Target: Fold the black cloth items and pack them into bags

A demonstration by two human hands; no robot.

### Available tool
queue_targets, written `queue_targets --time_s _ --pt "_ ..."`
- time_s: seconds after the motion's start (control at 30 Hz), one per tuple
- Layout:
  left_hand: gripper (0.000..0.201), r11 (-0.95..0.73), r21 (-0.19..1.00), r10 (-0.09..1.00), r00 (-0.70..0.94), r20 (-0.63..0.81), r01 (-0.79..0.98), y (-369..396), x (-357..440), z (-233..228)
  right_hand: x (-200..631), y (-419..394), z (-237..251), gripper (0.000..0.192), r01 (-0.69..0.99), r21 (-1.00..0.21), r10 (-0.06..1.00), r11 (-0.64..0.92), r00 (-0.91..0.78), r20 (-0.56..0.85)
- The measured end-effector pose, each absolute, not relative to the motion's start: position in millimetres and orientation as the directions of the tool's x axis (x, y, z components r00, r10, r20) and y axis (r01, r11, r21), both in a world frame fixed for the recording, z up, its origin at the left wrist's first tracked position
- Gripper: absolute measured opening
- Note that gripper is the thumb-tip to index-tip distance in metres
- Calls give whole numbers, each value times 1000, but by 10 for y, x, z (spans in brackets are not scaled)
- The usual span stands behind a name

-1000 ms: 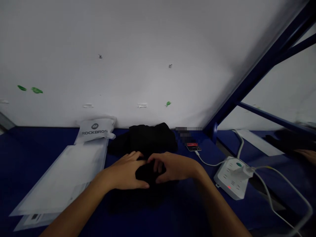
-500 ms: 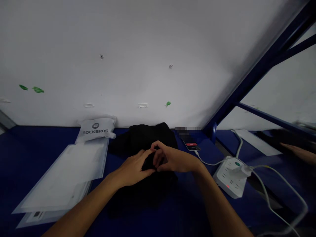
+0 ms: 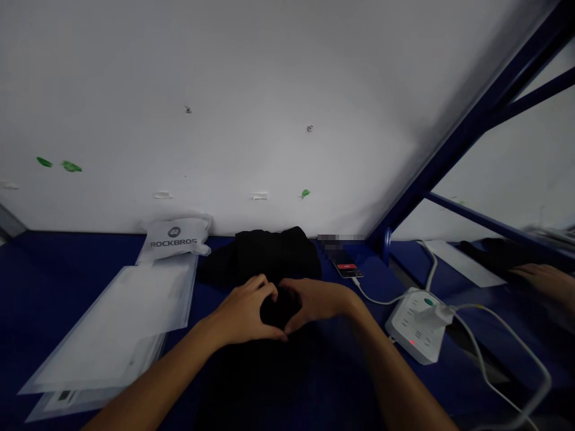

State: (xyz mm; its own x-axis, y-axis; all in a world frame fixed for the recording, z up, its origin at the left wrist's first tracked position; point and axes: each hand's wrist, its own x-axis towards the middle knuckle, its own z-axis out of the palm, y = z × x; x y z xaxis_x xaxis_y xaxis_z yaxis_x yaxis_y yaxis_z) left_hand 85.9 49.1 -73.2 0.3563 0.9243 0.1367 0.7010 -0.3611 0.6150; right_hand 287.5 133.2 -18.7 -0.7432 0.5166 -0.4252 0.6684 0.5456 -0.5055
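Left hand (image 3: pixel 245 311) and right hand (image 3: pixel 317 301) both closed around black cloth (image 3: pixel 276 311) mid-tabletop (image 3: pixel 350 371), fingertips touching.

Between the fingers (image 3: pixel 269 293) of both hands lies a black garment (image 3: pixel 274 311) of soft, matt cloth that swallows the light. Just beyond the fingers a second black cloth heap (image 3: pixel 269 254) looks equally dull. The counter (image 3: pixel 54 281) under them is dark blue with a matt finish. Left of the fingers lie clear plastic bags (image 3: pixel 121 317), smooth and faintly glossy. Right of the fingers sits a white power strip (image 3: pixel 415 326) of smooth hard plastic, and a phone (image 3: pixel 345 266) with a glassy screen.
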Motion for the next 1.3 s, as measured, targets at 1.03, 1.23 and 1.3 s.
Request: queue_targets --time_s 1.03,1.23,1.3 --pt "16 -318 776 909 407 87 545 534 588 -430 3029 1148 -494 30 431 -723 618 540 -787 -8" --pt "37 -219 768 823 536 -185 601 514 269 -243 3040 1171 -515 34 343 -689 547 639 -832 93" --pt "37 -188 747 810 531 -248 637 499 222 -189 3044 1167 -511 33 327 -692 534 644 -840 100"
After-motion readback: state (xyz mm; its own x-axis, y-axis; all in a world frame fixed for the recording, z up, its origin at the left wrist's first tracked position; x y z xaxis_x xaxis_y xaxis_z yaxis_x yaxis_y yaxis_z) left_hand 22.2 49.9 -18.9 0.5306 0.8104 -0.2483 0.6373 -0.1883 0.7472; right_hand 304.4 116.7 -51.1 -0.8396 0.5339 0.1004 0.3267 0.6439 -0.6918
